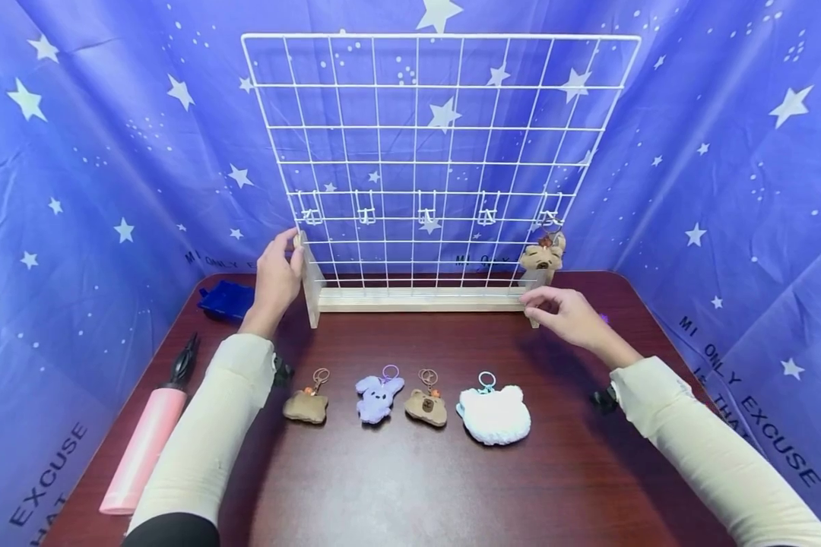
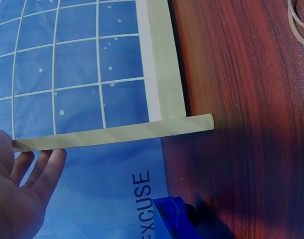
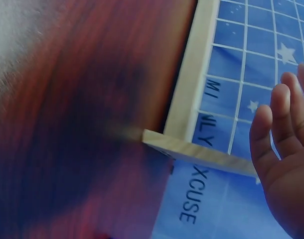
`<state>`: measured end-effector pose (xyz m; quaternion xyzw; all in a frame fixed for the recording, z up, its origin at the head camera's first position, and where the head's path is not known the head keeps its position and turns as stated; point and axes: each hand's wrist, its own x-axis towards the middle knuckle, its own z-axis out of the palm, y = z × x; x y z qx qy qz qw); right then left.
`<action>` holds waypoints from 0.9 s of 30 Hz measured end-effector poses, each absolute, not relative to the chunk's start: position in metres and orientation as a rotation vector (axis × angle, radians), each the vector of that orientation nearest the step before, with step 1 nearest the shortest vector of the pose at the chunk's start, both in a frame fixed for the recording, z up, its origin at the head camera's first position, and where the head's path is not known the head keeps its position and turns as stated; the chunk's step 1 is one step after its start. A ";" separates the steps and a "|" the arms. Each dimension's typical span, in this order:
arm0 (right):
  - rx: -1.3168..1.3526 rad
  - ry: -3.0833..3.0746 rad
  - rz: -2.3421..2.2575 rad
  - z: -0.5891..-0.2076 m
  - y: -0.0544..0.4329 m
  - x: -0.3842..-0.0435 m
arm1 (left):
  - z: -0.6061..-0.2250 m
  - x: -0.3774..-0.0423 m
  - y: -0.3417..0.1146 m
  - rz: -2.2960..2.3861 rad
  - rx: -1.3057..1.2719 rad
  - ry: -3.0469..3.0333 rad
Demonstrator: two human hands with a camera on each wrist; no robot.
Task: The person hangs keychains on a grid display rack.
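Starry cloth (image 1: 144, 152) backs the rack (image 1: 420, 301) — left hand (image 1: 278, 275) gripping one post (image 1: 311, 281), right hand (image 1: 575, 319) loose by the other, likely steadying; one charm (image 1: 542, 260) hangs, four lie in front — next, perhaps, pinch a ring (image 1: 487, 372)

Both wrist views' edges cut off the white wire grid (image 2: 97, 38).

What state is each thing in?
Wooden stand: upright
Left hand: gripping stand
Right hand: fingers loose, beside stand
Wire grid: upright
Rightmost hook: loaded
Other four hooks: bare
Hooked brown plush: hanging
Front brown plushes: lying
Purple plush: lying
White plush: lying
Pink cylinder: lying
Blue item: resting
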<state>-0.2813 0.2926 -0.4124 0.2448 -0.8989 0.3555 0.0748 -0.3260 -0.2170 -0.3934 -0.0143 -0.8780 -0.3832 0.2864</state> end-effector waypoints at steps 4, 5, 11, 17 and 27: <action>0.805 -2.743 1.079 -0.421 0.286 -0.280 | -0.394 -0.326 -0.218 -1.023 -0.038 -2.355; 0.831 -2.755 1.087 -0.423 0.284 -0.280 | -0.394 -0.326 -0.218 -1.024 -0.036 -2.356; 0.956 -2.834 1.104 -0.437 0.275 -0.277 | -0.392 -0.326 -0.217 -1.031 -0.038 -2.354; 1.107 -2.857 1.048 -0.448 0.269 -0.275 | -0.391 -0.326 -0.217 -1.044 -0.035 -2.355; 1.218 -2.978 0.976 -0.462 0.258 -0.272 | -0.393 -0.327 -0.218 -1.035 -0.021 -2.363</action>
